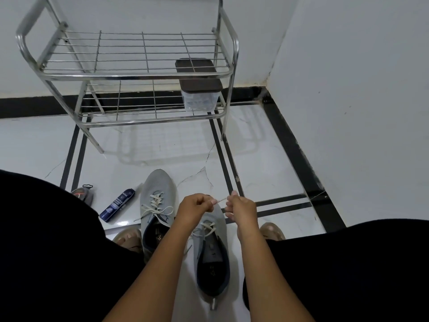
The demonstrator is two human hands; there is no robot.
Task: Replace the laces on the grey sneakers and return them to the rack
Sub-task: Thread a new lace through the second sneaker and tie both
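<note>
Two grey sneakers stand on the white floor between my legs. The left sneaker [157, 201] is laced with a cream lace tied in a bow. The right sneaker [212, 249] has a cream lace [220, 201] only through its front eyelets. Above its toe, my left hand [195, 209] and my right hand [241, 206] each pinch the lace, stretched short between them. The steel shoe rack [130, 75] stands against the wall ahead, with no shoes on its two wire shelves.
A clear plastic box with a dark lid [199, 89] sits on the rack's lower shelf at the right. A blue spray can [117, 205] and a small dark packet [82, 194] lie on the floor left of the sneakers. A wall corner closes the right side.
</note>
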